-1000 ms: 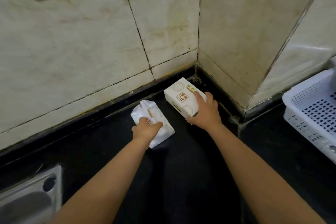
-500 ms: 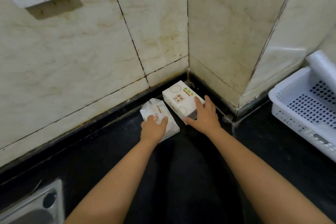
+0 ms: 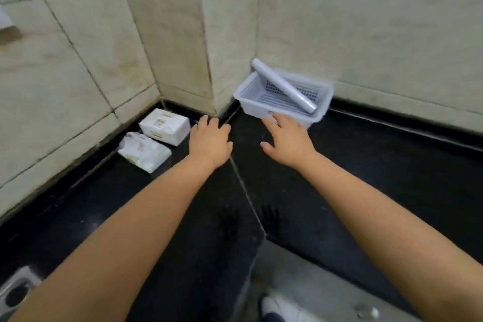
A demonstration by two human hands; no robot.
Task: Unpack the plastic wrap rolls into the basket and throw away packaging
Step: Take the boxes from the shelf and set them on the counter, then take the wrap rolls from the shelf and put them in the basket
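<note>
1. One long white cylindrical plastic wrap roll is lying slantwise in the white perforated plastic basket, its far end propped on the rim at about 11 o'clock and its near end down by the wall at 4 o'clock. So one roll is looking unpacked and placed.
2. The basket is sitting on the black glossy stone countertop, against the tiled wall, at roughly 1 o'clock from the person.
3. The person's right hand is hovering with fingers spread and empty, fingertips just at the basket's near rim; I cannot tell whether they are touching it.
4. The left hand is also spread flat and gripping nothing, just beside the white printed cardboard box.
5. At 10 o'clock in the wall corner, the box and a crumpled white soft plastic packet are lying side by side, touching or nearly so.
6. Whether either still contains a roll cannot be told; both are looking closed.
7. My read: partway done. Any remaining rolls and the packaging disposal are still pending, and no bin is showing.
</note>
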